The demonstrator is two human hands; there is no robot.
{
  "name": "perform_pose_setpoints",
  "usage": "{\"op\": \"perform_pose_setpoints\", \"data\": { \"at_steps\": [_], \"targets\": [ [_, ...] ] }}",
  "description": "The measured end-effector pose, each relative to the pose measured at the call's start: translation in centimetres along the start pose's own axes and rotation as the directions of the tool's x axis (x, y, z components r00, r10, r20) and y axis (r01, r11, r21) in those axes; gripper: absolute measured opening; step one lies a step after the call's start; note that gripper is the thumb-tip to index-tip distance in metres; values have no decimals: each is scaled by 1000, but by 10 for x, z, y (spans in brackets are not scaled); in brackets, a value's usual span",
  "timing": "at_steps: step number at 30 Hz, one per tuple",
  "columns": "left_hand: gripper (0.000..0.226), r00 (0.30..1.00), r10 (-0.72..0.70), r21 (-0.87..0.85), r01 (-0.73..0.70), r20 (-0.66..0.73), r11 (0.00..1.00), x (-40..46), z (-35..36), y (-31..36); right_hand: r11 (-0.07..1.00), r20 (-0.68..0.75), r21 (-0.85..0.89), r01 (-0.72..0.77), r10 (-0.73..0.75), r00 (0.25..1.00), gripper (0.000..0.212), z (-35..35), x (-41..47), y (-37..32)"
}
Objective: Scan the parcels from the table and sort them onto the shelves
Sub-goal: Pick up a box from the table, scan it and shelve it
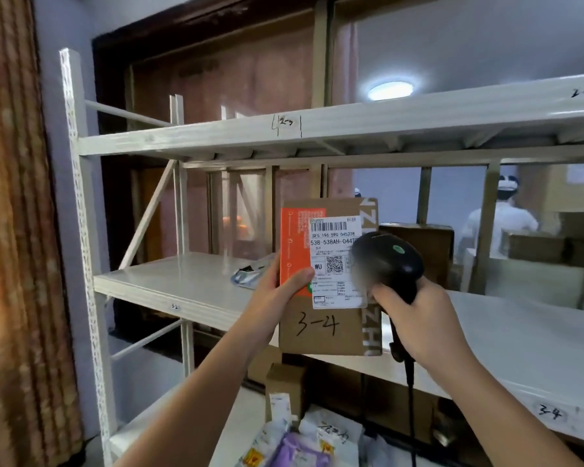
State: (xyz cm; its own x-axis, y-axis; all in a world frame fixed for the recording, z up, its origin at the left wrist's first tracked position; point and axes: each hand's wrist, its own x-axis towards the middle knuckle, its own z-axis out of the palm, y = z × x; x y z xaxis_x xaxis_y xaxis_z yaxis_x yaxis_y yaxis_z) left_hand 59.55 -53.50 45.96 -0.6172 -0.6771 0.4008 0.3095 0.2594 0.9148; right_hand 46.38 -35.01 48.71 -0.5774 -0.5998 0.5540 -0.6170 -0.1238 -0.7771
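Nearest me, plastic mailer bags [304, 443] lie low on the bench. My left hand [277, 288] pinches the flat brown cardboard parcel marked 3-4 [327, 318], upright before the white metal shelves [189, 281]. Right hand [415, 318] fingers curl round the black handheld scanner [388, 261], just right of its label.

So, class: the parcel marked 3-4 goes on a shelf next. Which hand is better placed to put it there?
Left. The left hand already grips the parcel, while the right hand grips the scanner. The shelf edge marked 3-4 lies low right.
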Motion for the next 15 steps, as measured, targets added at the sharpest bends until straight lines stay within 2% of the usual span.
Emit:
{"op": "perform_pose_setpoints", "data": {
  "at_steps": [4, 7, 12, 15],
  "targets": [
    [97, 999, 29, 60, -31, 35, 998, 38, -11, -17, 1000, -52, -8, -23, 23, 998, 16, 20, 23, 13],
    [93, 997, 38, 141, -47, 66, 989, 62, -19, -28, 999, -86, 7, -48, 48, 995, 15, 37, 40, 22],
    [81, 995, 18, 182, -36, 102, 983, 103, -49, -47, 993, -117, 4, -118, 118, 986, 14, 76, 64, 32],
    [82, 992, -2, 206, -24, 124, 978, 125, -71, -63, 985, -132, -8, -171, 169, 977, 14, 105, 75, 38]
  ]
}}
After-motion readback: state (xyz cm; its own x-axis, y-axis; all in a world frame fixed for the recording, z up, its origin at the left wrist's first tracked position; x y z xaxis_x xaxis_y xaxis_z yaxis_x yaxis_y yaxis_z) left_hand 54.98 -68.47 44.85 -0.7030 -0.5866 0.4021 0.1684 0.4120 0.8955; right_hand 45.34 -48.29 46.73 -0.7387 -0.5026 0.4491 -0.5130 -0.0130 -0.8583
